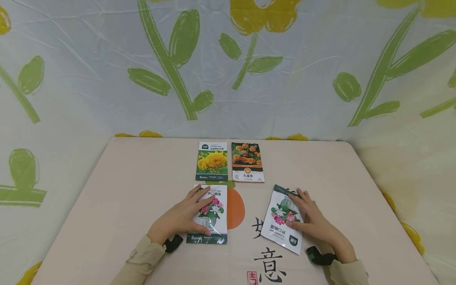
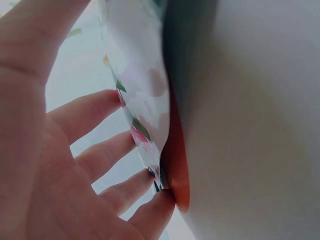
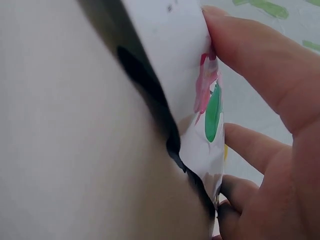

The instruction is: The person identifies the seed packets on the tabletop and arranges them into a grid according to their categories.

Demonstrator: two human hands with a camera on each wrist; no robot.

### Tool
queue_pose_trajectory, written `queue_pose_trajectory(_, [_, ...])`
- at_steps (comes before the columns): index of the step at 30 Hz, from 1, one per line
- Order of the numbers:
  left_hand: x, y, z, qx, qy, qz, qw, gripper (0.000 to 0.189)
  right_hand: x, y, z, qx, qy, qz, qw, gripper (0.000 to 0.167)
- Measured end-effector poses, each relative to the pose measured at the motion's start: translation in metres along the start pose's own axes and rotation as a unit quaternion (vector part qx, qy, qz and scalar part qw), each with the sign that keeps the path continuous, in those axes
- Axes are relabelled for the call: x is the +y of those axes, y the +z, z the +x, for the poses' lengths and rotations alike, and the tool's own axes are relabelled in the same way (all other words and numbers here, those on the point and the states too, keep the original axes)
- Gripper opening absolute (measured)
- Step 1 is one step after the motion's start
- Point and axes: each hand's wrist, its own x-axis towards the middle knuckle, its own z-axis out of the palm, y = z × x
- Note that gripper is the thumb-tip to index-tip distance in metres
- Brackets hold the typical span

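Note:
My left hand rests on a white seed packet with a pink-flower picture and a green lower band. Its fingers are spread, the tips touching the packet's face and edge in the left wrist view. To the right, a second packet of the same design lies turned upside down and tilted. Across its right side my right hand lies with fingers apart, and the thumb touches the printed face in the right wrist view.
Behind the hands lie a yellow-flower seed packet and an orange-flower one, side by side. The pale table bears an orange print and black characters. A flower-patterned cloth hangs behind it.

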Motion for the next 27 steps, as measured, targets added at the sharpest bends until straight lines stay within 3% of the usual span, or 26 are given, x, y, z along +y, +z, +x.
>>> queue_pose_trajectory(15, [-0.002, 0.001, 0.002, 0.005, 0.001, 0.003, 1.0000, 0.104, -0.004, -0.004, 0.001, -0.010, 0.008, -0.002, 0.9999, 0.080])
queue_pose_trajectory(27, [-0.001, 0.002, 0.001, 0.006, 0.003, 0.010, 0.9999, 0.104, -0.015, -0.011, 0.006, -0.019, -0.027, -0.034, 0.9989, 0.081])
